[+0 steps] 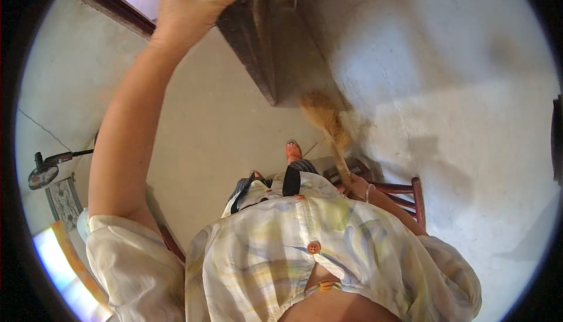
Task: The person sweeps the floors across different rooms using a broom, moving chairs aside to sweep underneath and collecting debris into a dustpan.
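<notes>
My left hand (187, 12) is raised at the top of the view, its thumb over the edge of a dark wooden piece of furniture (248, 45). The fingers lie hidden on its far side. Low at my right side, my right hand (358, 188) is wrapped around the handle of a straw broom (325, 117). The broom's bristles point away from me, close to the corner where the furniture meets the wall. I cannot tell whether they touch the floor.
A reddish wooden chair (418, 199) stands beside my right arm, against the pale wall (440, 102). My sandalled foot (293, 149) is on the concrete floor (211, 115). To the left are a dark fan (44, 176), a patterned panel (63, 199) and a bright opening (70, 273).
</notes>
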A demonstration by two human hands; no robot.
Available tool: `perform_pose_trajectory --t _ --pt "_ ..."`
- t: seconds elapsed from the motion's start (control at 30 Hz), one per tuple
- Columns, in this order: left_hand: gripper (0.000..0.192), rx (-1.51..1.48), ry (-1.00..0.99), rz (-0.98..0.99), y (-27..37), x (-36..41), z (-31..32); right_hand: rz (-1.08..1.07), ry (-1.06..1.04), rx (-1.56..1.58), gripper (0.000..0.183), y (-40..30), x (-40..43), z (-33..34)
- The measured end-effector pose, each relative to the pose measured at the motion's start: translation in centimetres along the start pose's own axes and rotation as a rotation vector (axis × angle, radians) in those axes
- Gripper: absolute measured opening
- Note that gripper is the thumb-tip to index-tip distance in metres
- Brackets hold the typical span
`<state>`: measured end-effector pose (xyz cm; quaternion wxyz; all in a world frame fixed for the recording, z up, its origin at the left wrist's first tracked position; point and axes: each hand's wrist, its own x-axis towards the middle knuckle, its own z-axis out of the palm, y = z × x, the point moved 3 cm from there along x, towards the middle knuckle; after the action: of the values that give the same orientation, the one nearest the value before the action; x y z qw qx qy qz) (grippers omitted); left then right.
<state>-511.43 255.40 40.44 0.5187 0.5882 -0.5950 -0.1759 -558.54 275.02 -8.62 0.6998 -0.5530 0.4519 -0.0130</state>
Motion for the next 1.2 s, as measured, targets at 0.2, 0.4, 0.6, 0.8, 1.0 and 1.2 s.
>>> perform_pose_trajectory --t 0.2,0.4,0.6,0.8,1.0,1.2 --pt "0.047 -0.292 -0.100 -0.026 5.3 2.0 6.8 0.241 -0.245 1.066 0.038 -9.5 -8.4 -1.7" --pt "0.071 0.332 0.098 0.136 7.0 4.6 10.7 0.432 0.243 0.287 0.040 -20.1 -12.8 0.0" --pt "0.072 0.293 0.088 0.074 8.7 6.1 16.7 0.116 0.197 0.085 0.041 -16.1 -13.3 -0.3" --pt "0.061 0.282 -0.044 0.015 7.1 7.2 19.5 0.391 0.221 0.556 0.038 -13.5 -11.9 0.1" --pt "0.039 0.350 -0.345 0.056 -2.2 2.2 15.5 0.446 0.215 0.616 0.045 -13.3 -11.6 -0.1" --pt "0.041 0.674 -0.789 -0.653 -23.4 -21.4 -2.4 0.543 0.217 0.808 0.023 -19.1 -10.7 2.8"
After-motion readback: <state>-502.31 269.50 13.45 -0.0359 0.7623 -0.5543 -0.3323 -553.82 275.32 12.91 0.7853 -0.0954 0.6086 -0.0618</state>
